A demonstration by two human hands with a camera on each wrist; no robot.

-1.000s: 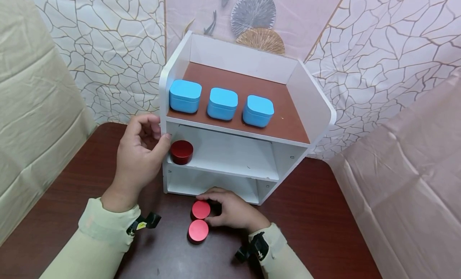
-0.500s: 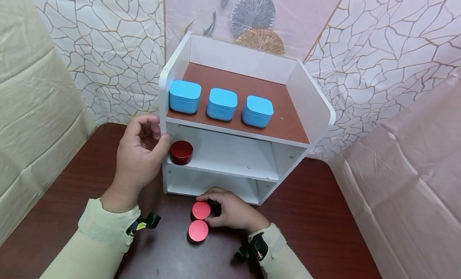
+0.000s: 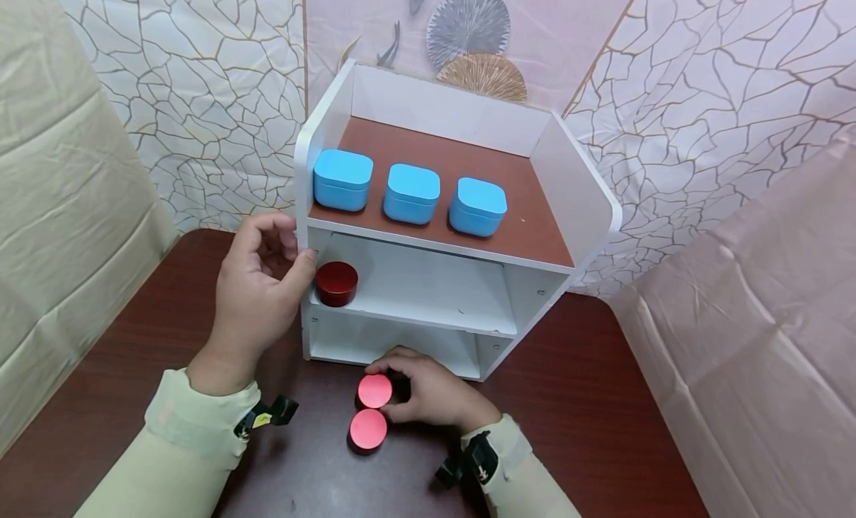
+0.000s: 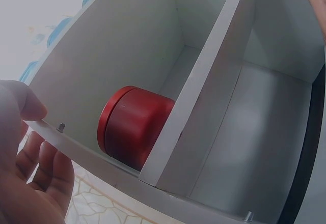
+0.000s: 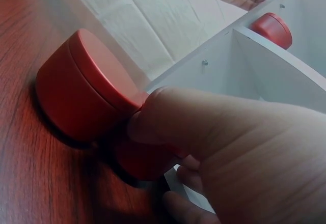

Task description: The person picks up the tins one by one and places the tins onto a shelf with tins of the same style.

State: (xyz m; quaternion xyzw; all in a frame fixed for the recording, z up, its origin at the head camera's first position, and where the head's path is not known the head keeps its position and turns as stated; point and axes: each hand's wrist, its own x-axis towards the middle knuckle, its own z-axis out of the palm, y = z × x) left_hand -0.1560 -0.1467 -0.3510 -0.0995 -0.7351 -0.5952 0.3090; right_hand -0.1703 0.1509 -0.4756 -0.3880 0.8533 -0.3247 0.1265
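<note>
My left hand [image 3: 257, 291] holds the left side panel of a small white shelf unit [image 3: 435, 280]; in the left wrist view the thumb lies over the panel's edge, with the fingers outside. Just inside, on the middle shelf, stands a dark red round tin [image 3: 337, 283]. On the table in front of the unit, my right hand [image 3: 428, 392] grips another red round tin [image 3: 374, 391] between thumb and fingers. A further red tin [image 3: 368, 429] stands right beside it, on the near side. The thumb hides part of the gripped tin in the right wrist view.
Three blue lidded boxes [image 3: 412, 193] stand in a row on the brown top shelf [image 3: 455, 143], towards its left. The unit's bottom compartment [image 3: 401, 338] lies behind my right hand. Dark wooden table [image 3: 588, 414] surrounds the unit, with draped cloths at both sides.
The tin in my right hand has shifted very slightly to the right. The left hand, the other tins and the blue boxes keep their places.
</note>
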